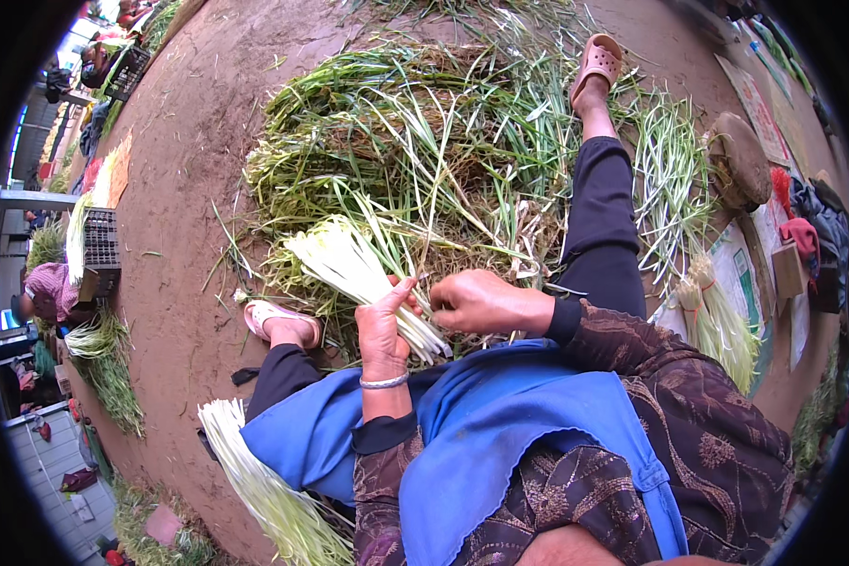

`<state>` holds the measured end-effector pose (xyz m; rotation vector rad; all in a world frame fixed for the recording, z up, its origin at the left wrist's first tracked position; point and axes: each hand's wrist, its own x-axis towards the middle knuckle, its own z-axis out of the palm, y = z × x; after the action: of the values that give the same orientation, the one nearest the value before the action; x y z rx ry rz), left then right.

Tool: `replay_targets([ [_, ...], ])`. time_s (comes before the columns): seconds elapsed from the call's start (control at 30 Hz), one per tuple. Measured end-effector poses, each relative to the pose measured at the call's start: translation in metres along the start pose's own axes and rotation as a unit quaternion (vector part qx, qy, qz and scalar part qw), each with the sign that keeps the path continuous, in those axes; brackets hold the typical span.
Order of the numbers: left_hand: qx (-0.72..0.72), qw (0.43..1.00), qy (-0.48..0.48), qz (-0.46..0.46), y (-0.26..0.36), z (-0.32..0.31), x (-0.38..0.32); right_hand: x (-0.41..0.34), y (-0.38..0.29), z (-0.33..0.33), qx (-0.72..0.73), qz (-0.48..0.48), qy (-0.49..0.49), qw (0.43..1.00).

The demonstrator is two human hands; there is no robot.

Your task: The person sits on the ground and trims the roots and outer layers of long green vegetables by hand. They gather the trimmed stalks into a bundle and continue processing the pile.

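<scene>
My left hand [385, 329] is closed around a bundle of pale, leafy stalks [343, 262], which look like blanched chives; the whitish ends point up and left, the other ends down over the blue apron [509, 424]. My right hand [470, 301] is just right of the bundle, its fingers curled; whether it holds a stalk cannot be told. Beyond both hands lies a large heap of green leaves and brown, rooty stalks [396, 141]. A few long green leaves [435, 170] rise from near my hands across it.
Pale stalks [269, 481] lie beside my left leg. Loose green-white stalks [672, 177], a round stool-like seat [746, 159] and tied bundles [722, 325] are at the right. At the far left, a person [49, 290] is beside a black crate [102, 240].
</scene>
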<state>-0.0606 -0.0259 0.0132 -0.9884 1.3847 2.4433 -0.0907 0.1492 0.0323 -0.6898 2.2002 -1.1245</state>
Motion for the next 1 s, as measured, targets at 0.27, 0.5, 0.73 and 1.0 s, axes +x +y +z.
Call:
replay_targets([
  [0.27,-0.028,0.999,-0.012,-0.028,-0.002,-0.002,0.003,0.063,0.052,-0.015,0.278,0.108,0.214,0.930],
  [0.5,-0.112,0.993,0.007,-0.022,0.002,-0.003,0.012,0.087,0.148,-0.046,-0.032,0.279,0.250,0.927],
  [0.73,-0.042,0.997,0.058,0.033,0.008,-0.004,0.012,0.073,0.104,-0.102,0.275,0.107,0.303,0.906],
  [1.0,-0.117,0.993,-0.014,-0.003,0.005,0.007,0.005,0.026,0.071,-0.091,0.227,0.154,0.085,0.958],
])
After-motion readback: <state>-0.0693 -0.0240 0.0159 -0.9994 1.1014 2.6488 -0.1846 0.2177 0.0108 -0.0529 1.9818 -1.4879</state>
